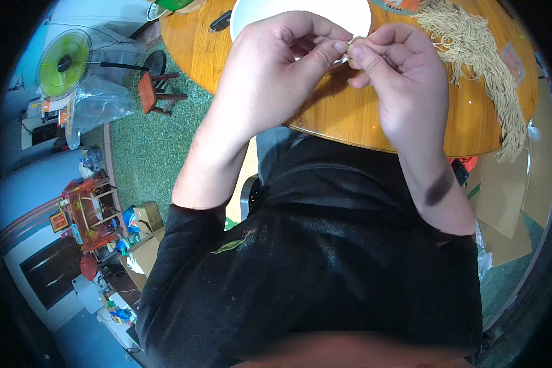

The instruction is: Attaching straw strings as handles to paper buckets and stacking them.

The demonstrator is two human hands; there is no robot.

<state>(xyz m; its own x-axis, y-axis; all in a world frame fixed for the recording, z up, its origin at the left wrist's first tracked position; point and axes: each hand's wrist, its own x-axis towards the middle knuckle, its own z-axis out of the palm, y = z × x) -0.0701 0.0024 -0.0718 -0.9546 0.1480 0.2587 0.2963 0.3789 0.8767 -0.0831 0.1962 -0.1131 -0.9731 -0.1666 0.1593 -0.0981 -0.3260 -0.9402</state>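
Note:
My left hand (273,73) and my right hand (411,76) meet above the near part of the wooden table (349,126). Between the thumb and fingertips of each is a short bit of thin beige cord (351,44). Both hands are closed in a pinch, and the fingers hide most of the cord. Behind them sits a round white basin (251,11), partly covered by my left hand. A long bundle of similar beige cords (472,52) lies to the right, its strands hanging over the table's edge.
A dark small object (221,21) lies left of the basin. At the far edge is a clear container with orange contents (405,5). On the left stand a green fan (63,63) and a wooden stool (148,92). Cardboard (503,196) leans at the right.

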